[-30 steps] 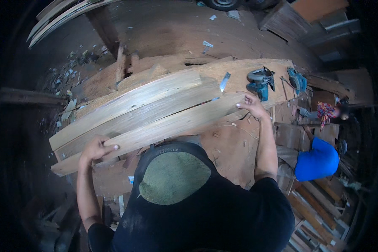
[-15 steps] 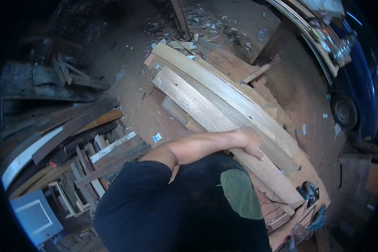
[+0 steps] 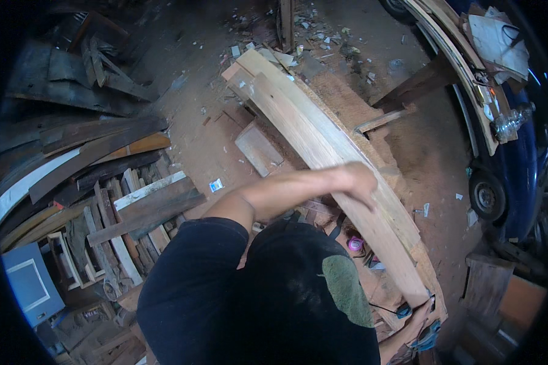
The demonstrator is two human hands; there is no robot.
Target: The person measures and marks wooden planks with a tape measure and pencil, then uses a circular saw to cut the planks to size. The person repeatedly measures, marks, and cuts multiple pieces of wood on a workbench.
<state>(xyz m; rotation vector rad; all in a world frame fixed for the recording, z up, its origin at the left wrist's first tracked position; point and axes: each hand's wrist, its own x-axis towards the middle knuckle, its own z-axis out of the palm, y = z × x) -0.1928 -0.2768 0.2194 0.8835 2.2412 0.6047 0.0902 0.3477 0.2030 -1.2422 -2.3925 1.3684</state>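
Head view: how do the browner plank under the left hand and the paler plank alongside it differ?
Tone: the browner plank looks tan; the paler plank looks whitish to yellowish.
Position: the browner plank lies nearer the person's body; the paler plank lies on its far side.
Extent: the paler plank starts higher in the picture; the browner plank runs farther toward the lower right.
Shared: both are long, unpainted-looking wood, slanting roughly the same way.

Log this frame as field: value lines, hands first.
left hand: on the board, about mid-length; blurred, hold unclear
right hand: at the board's lower-right end in the picture, partly hidden; hold unclear
along board: paler board on its picture-right side
near right hand: teal tool
picture left: wood pile, blue panel
picture right: blue car
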